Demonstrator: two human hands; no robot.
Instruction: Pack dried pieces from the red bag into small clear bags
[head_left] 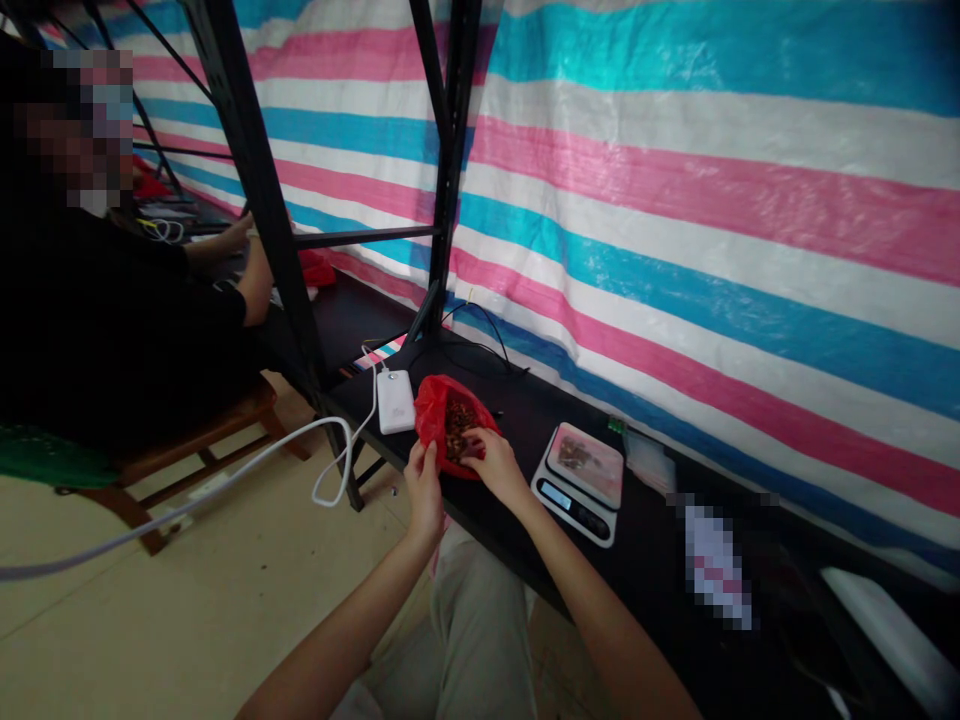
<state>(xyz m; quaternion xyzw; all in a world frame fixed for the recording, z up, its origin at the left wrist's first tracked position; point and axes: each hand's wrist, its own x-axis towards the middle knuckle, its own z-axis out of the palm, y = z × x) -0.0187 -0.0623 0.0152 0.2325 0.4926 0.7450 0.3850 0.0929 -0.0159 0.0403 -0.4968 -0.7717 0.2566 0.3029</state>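
A red plastic bag [430, 402] lies with its mouth open on the black table, and many small brown dried pieces [459, 425] show inside. My left hand [424, 487] pinches the bag's near edge between thumb and fingers. Reaching in from the right, my right hand [491, 462] has its fingers curled together among the brown pieces; what they grip is too small to make out. To the right stands a white kitchen scale [576, 520] with a lit display. On its platform rests a clear plastic bag [589, 462] with some brown pieces in it.
A white power bank [395, 402] with a white cable [345, 440] sits left of the red bag. Clear plastic bags [651, 464] lie beyond the scale. Black metal posts [251, 170] rise at the left. Another person [112, 300] sits there on a wooden chair [187, 440].
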